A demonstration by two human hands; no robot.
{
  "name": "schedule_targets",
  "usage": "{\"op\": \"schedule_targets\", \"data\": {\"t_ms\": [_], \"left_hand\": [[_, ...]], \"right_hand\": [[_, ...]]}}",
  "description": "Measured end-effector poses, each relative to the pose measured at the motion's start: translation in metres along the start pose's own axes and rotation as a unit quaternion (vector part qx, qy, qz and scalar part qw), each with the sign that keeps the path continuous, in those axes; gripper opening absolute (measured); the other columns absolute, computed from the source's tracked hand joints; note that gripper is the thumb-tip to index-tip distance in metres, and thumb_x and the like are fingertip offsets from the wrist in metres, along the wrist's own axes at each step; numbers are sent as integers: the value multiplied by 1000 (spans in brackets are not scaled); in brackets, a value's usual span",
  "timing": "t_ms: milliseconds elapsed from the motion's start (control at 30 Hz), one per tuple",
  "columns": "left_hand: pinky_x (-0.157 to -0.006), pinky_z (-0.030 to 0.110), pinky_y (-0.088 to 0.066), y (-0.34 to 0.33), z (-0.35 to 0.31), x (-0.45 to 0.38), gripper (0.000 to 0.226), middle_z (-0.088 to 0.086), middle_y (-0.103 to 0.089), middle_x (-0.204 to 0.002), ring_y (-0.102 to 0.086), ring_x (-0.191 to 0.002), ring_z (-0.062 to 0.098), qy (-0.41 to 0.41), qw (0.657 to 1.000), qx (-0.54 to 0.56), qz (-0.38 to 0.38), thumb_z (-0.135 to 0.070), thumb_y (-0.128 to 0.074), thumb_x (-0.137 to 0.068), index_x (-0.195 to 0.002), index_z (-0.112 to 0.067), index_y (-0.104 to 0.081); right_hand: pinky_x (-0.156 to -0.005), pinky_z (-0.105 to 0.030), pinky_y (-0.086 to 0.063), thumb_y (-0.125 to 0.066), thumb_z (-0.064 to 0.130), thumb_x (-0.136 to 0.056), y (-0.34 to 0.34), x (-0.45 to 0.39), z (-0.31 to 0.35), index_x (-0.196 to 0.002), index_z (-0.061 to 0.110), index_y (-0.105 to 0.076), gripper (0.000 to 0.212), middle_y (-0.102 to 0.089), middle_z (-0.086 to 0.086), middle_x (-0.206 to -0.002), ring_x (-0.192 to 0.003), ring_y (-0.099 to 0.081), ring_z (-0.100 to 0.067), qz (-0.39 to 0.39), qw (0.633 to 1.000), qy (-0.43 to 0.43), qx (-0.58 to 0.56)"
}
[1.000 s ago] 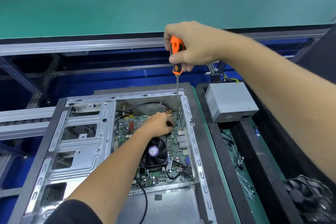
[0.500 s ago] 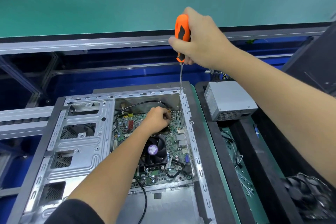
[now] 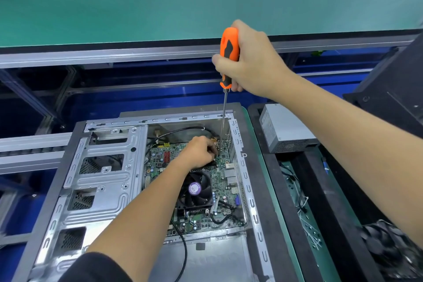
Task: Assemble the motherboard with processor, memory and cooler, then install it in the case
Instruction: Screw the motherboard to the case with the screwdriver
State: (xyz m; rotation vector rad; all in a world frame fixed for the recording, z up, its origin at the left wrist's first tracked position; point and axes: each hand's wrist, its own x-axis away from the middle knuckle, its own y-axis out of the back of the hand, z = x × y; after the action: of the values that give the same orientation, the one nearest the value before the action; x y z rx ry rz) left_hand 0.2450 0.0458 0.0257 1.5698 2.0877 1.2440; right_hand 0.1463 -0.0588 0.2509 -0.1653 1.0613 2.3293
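Observation:
The green motherboard point(image 3: 160, 160) lies inside the silver case point(image 3: 103, 178), with a black cooler fan point(image 3: 196, 190) mounted at its middle. My right hand point(image 3: 254, 64) grips the orange-and-black handle of a screwdriver point(image 3: 229, 52), held upright above the case. Its thin shaft runs down to the board's far right corner. My left hand point(image 3: 199, 152) rests on the board there, fingers curled beside the shaft's tip. What the fingers hold, if anything, is hidden.
A grey power supply point(image 3: 286, 130) sits right of the case on a black tray point(image 3: 332, 190) holding white cable ties point(image 3: 309, 224) and another black fan point(image 3: 389, 247). A green bench top point(image 3: 183, 7) runs across the back. Black cables lie inside the case.
My right hand has shifted its grip, baring the top of the orange handle. The screwdriver stays upright over the far right corner. My left hand has stayed at that corner.

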Motion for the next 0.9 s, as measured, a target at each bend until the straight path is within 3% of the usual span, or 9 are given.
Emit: {"op": "schedule_targets", "data": {"t_ms": [200, 400, 533, 633, 767, 900], "left_hand": [[-72, 23, -50, -1, 2, 1, 19, -8, -65, -82, -62, -79, 11, -21, 999, -8, 34, -8, -70, -77, -79, -26, -72], [-73, 29, -52, -5, 1, 0, 9, -7, -67, -83, -62, -79, 13, -5, 999, -23, 32, -27, -78, -76, -83, -25, -73], [-71, 24, -48, -7, -1, 0, 13, -5, -70, -91, -61, -78, 10, -20, 998, -45, 48, -27, -76, -79, -91, -23, -75], [-70, 24, -46, -6, -3, 0, 12, -6, -68, -87, -61, -80, 12, -25, 996, -69, 58, -28, -74, -80, -91, -24, -74], [-65, 24, -45, -6, -9, 1, 14, -11, -60, -74, -59, -72, 11, -8, 993, -89, 73, -35, -79, -73, -75, -29, -67], [-64, 27, -44, -9, -17, -2, 21, -4, -58, -77, -57, -73, 16, 9, 992, -112, 54, -37, -78, -74, -75, -22, -63]], "right_hand": [[-43, -29, -51, -59, 29, -90, -9, 9, -11, -92, 9, -39, 28, -59, -6, -68, -42, -61, -15, 24, 999, -18, 32], [-43, -26, -51, -59, 30, -90, -8, 15, -16, -89, 16, -38, 25, -58, -3, -67, -41, -61, -13, 17, 999, -20, 31], [-42, -24, -48, -59, 28, -90, -7, 18, -15, -80, 26, -33, 28, -57, -2, -66, -40, -60, -11, 16, 999, -19, 31], [-43, -26, -51, -60, 29, -90, -7, 21, -15, -86, 20, -37, 25, -57, -3, -68, -41, -61, -12, 17, 999, -20, 35], [-42, -25, -51, -60, 29, -90, -6, 24, -12, -91, 14, -39, 26, -58, -3, -67, -41, -60, -12, 8, 999, -16, 33], [-41, -22, -48, -60, 28, -90, 4, 25, -6, -91, 10, -40, 27, -58, -1, -62, -39, -60, -12, -13, 999, -16, 25]]}}
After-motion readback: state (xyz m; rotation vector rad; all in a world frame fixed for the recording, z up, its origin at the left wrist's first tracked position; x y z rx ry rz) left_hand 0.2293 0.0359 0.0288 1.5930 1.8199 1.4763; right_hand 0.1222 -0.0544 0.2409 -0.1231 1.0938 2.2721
